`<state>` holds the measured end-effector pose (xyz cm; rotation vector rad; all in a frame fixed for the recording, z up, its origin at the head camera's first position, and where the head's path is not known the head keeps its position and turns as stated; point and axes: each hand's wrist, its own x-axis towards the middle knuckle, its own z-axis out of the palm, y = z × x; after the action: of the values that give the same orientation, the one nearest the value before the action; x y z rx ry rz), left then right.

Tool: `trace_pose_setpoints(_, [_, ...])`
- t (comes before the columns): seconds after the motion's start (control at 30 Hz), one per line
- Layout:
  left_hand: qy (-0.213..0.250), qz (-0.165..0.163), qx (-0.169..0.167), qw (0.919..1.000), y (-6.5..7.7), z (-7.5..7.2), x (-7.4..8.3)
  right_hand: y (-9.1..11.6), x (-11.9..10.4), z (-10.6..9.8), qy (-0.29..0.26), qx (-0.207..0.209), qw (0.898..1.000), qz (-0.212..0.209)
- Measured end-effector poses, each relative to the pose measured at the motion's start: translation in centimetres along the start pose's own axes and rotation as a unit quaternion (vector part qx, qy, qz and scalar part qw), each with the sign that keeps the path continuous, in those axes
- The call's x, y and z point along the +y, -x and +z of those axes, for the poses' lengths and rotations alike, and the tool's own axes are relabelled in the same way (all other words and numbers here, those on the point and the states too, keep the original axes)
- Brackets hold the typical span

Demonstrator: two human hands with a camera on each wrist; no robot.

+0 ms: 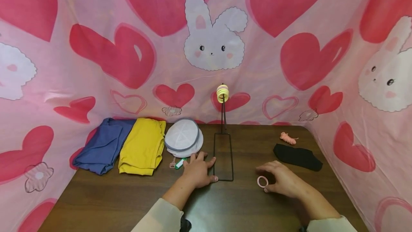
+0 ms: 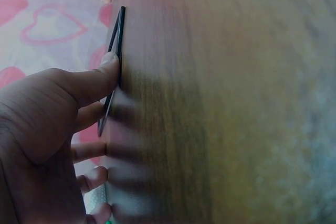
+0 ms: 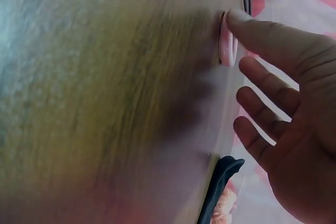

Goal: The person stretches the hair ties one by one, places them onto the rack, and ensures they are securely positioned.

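A black wire stand [image 1: 231,156] with a rectangular base stands mid-table. My left hand [image 1: 197,171] rests at its left side, fingers spread; its thumb [image 2: 108,66] presses the base wire. Several yellow rings [image 1: 222,90], one pinkish among them, hang on the stand's upper arm. To the right of the base, a pink ring [image 1: 258,182] lies on the table. My right hand [image 1: 284,180] is over the table beside this ring, thumb [image 3: 252,27] touching its near edge. The index finger is apart from it in the head view; the other fingers extend loosely.
Folded blue cloth [image 1: 103,146], folded yellow cloth [image 1: 141,146] and a white hat [image 1: 183,135] lie at left. Near the hat are a green-and-white tag [image 1: 180,164] and a small pinkish key-shaped item [image 1: 172,164]. A black cloth [image 1: 297,156] and pink yarn bundle [image 1: 288,138] lie right.
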<state>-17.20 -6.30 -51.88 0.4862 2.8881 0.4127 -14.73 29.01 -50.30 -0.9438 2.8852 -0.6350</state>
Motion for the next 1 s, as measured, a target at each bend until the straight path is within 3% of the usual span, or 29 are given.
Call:
trace_pose_setpoints(0.4, [-0.006,0.0,0.0,1.0,0.0,0.0,0.1,-0.2,0.3,0.2,0.006,-0.015,1.0,-0.011])
trace_pose_setpoints(1.0, [-0.007,-0.001,-0.001,1.0,0.1,0.0,0.1,-2.2,-0.7,-0.5,-0.019,0.06,0.993,-0.102])
